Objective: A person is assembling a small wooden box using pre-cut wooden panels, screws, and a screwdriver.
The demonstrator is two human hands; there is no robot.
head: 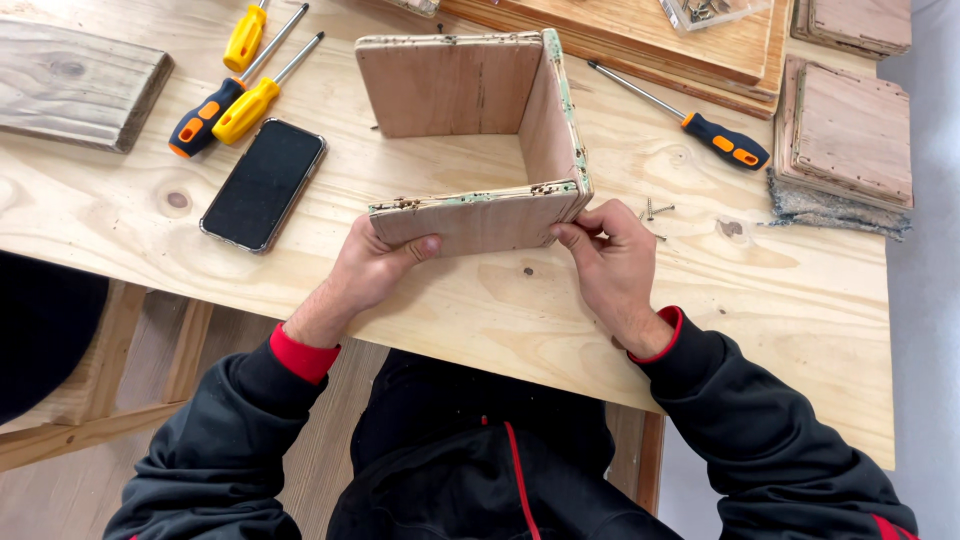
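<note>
Plywood box frame [480, 130], three-sided, stands mid-frame on the workbench [600, 320]; left hand [375, 265] and right hand [610, 250] grip its near panel's ends.

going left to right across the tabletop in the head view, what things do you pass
grey weathered plank → yellow and orange-handled screwdrivers → black phone → three-sided plywood box, gripped by left hand and right hand → loose screws → black-and-orange screwdriver → stacked plywood squares

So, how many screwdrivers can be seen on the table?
4. Three lie at the upper left: one yellow, one orange and dark, one yellow. The fourth lies right of the plywood box. More may be hidden.
</note>
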